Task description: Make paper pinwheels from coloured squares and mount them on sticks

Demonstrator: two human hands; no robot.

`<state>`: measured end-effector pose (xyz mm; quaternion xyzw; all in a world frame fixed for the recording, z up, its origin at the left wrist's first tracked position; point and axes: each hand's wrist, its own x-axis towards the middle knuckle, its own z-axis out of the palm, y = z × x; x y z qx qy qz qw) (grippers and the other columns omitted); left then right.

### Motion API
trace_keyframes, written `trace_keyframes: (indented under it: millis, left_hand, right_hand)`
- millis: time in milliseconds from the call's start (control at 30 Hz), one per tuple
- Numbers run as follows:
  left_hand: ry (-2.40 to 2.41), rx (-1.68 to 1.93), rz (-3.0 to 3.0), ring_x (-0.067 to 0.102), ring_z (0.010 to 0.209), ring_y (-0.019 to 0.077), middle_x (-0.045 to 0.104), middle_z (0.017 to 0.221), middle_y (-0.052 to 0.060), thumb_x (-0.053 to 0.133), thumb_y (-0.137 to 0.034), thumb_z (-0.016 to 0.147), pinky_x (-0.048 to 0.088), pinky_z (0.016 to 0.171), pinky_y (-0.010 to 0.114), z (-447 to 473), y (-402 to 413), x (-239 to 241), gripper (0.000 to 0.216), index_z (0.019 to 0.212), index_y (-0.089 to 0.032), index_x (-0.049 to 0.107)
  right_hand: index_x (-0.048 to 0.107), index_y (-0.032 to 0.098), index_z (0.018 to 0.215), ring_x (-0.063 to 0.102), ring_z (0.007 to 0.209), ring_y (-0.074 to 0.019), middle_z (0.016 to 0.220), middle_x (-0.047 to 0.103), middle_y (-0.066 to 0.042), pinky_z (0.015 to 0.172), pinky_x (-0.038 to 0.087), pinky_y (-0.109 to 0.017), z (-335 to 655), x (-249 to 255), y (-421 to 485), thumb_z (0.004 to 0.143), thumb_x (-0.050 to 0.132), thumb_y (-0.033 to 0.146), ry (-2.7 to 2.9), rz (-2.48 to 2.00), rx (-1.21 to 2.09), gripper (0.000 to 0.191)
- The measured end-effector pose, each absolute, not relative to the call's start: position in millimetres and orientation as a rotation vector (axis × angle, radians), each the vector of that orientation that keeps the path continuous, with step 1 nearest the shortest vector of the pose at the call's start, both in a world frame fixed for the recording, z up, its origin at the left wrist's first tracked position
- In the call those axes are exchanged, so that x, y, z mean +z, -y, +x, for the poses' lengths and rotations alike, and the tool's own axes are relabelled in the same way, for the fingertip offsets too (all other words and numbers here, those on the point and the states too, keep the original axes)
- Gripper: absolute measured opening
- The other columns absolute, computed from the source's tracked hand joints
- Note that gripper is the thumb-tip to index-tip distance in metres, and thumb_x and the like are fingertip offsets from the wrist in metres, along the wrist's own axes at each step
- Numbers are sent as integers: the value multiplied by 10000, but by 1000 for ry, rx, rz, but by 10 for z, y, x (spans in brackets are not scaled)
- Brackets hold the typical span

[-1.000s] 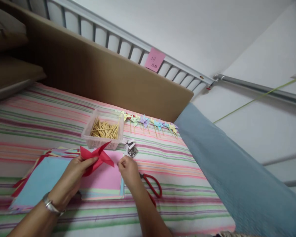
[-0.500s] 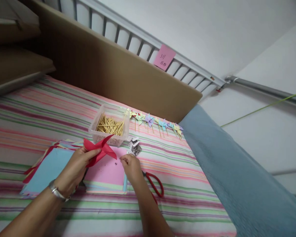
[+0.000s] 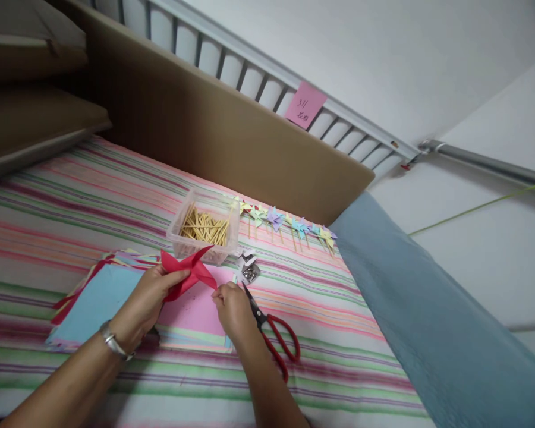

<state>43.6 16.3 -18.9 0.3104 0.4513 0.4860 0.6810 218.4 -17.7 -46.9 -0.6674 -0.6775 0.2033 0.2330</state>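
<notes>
My left hand [image 3: 145,300] pinches a folded red paper pinwheel [image 3: 188,273] and holds it just above a pink paper sheet [image 3: 195,312]. My right hand [image 3: 232,309] is closed in a pinch right beside the pinwheel's lower right tip; what it holds is too small to make out. Red-handled scissors [image 3: 279,340] lie on the striped cloth just right of that hand. A small packet of metal pins [image 3: 248,268] lies a little beyond the fingers.
A clear plastic box of wooden sticks [image 3: 205,229] stands behind the pinwheel. Finished small pinwheels [image 3: 289,224] lie in a row at the back. A stack of coloured paper, blue sheet [image 3: 96,303] on top, lies left. A blue cloth [image 3: 419,309] covers the right side.
My right hand has drawn back from the pin packet toward the pinwheel's tip, baring the scissor blades. The left hand keeps its hold. The view has shifted slightly.
</notes>
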Motion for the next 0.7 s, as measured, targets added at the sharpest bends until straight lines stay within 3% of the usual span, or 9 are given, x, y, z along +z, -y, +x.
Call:
trace_keyframes:
  millis: [267,433,500,567,633,700]
  left_hand:
    - [-1008,1043,705,516,518,101,646,570,-22,734,-248,621,352,522,204,445,-151,-234,140,657,-149,642]
    - [-1014,1032,713,508,525,91,653,581,-26,748,-246,608,346,529,197,498,-121,-279,151,655,-144,646]
    - [-1020,1024,725,520,541,96,668,605,-18,744,-244,611,356,546,202,526,-107,-297,147,679,-141,663]
    - [-1002,1019,736,542,570,107,689,643,-9,736,-233,618,373,569,211,559,-90,-305,142,715,-144,683]
    - [-967,1033,751,563,603,120,703,678,-6,731,-222,623,393,599,220,593,-70,-302,137,736,-153,695]
    - [-938,1047,770,566,605,125,700,670,-11,731,-220,628,403,609,226,622,-48,-292,122,730,-162,698]
  right_hand:
    - [609,188,750,551,611,-139,653,586,16,591,435,-236,2379,-103,205,752,544,178,1418,-1628,891,65]
    - [617,198,721,566,709,-154,718,590,3,683,446,-264,2232,50,289,753,565,190,1400,-1487,816,62]
    - [632,206,707,581,839,-175,829,619,-22,797,438,-299,2163,43,308,752,573,177,1448,-1456,728,80]
    - [654,215,715,536,1058,-207,1064,618,-53,945,373,-351,2109,11,318,751,593,178,1467,-1457,684,80]
    - [673,225,724,393,1258,-227,1317,501,-50,1052,261,-394,2066,-32,323,751,615,185,1471,-1481,686,75]
    - [685,228,729,280,1342,-227,1441,369,-27,1093,189,-408,2029,-72,324,749,622,175,1472,-1491,724,85]
